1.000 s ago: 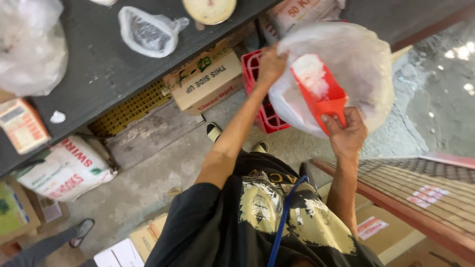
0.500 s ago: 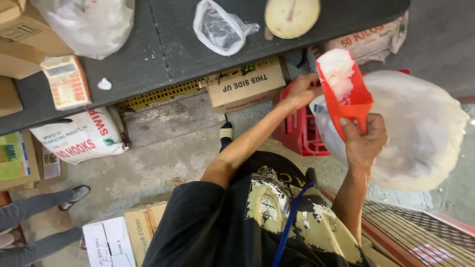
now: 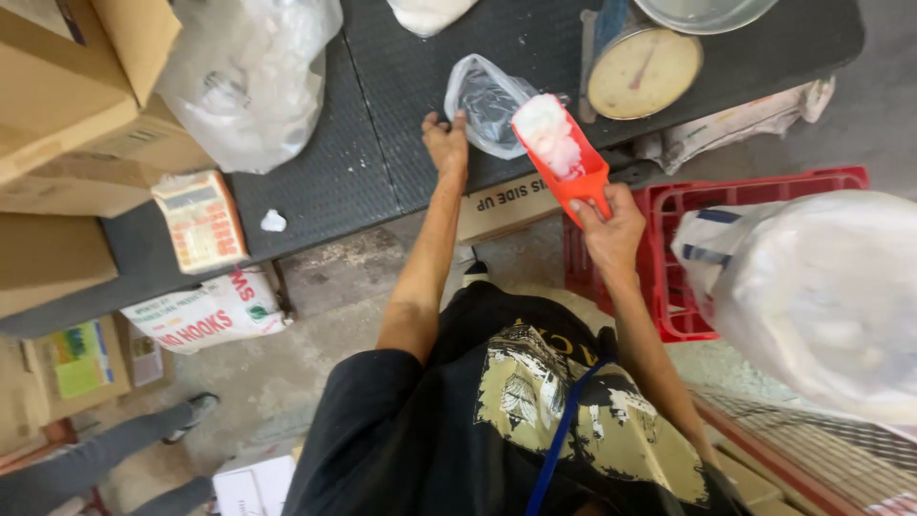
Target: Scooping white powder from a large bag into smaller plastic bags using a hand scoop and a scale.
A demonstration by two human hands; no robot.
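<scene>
Orange scoop (image 3: 564, 158) of white powder held at small clear bag (image 3: 485, 107) on dark surface (image 3: 363, 162).

Right hand (image 3: 607, 227) is clenched round the scoop's handle, its heaped front end just beside the bag's mouth. Left hand (image 3: 445, 141) rests on the surface, fingers touching the bag's edge; whether it grasps the plastic cannot be told. Dial scale (image 3: 642, 69) stands near, right of the bag. Large filled plastic sack (image 3: 821, 296) and red crate (image 3: 688, 258) lie lower right.

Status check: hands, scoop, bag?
Left hand holds small clear bag on table. Right hand grips orange scoop, loaded white, at bag mouth. Scale close beside.
</scene>
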